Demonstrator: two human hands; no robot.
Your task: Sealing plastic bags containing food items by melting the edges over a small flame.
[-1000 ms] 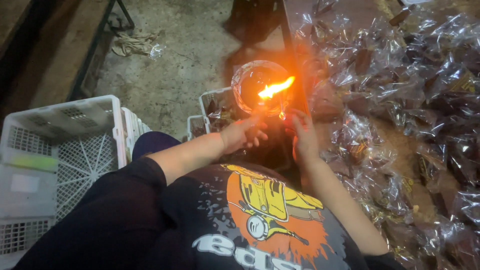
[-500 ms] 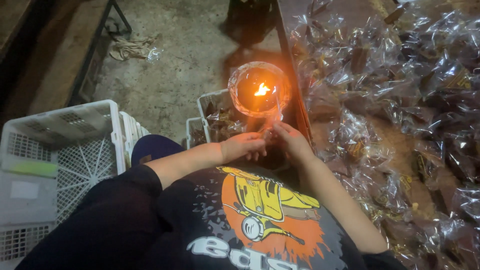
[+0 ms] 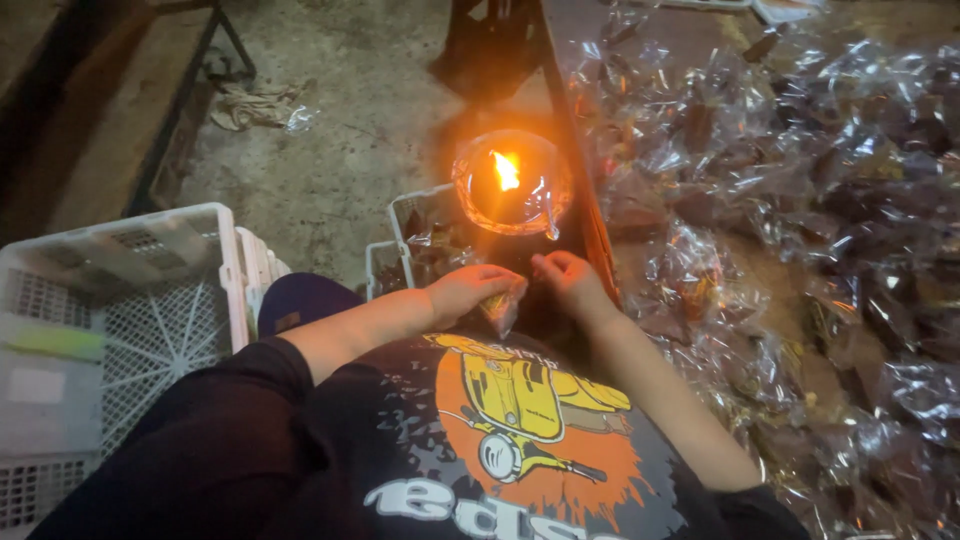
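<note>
Both hands have dropped back from the flame (image 3: pixel 506 170) since the earlier frame. Head view: left hand (image 3: pixel 468 290) closed around a small clear packet (image 3: pixel 503 306), at six o'clock below the lamp; right hand (image 3: pixel 566 281) loosely curled, apparently empty. Sealing step looks underway; next needs steady edge-to-flame alignment.

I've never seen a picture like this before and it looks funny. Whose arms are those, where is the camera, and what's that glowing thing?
The camera sits on a person's head and looks down, so you see their own arms. The left hand pinches a small clear packet; the right hand is beside it, and whether it grips anything I cannot tell. The glow is a little flame in a round glass holder. On the table to the right lies a heap of clear wrapped packets. A white plastic crate stands at the left.
</note>
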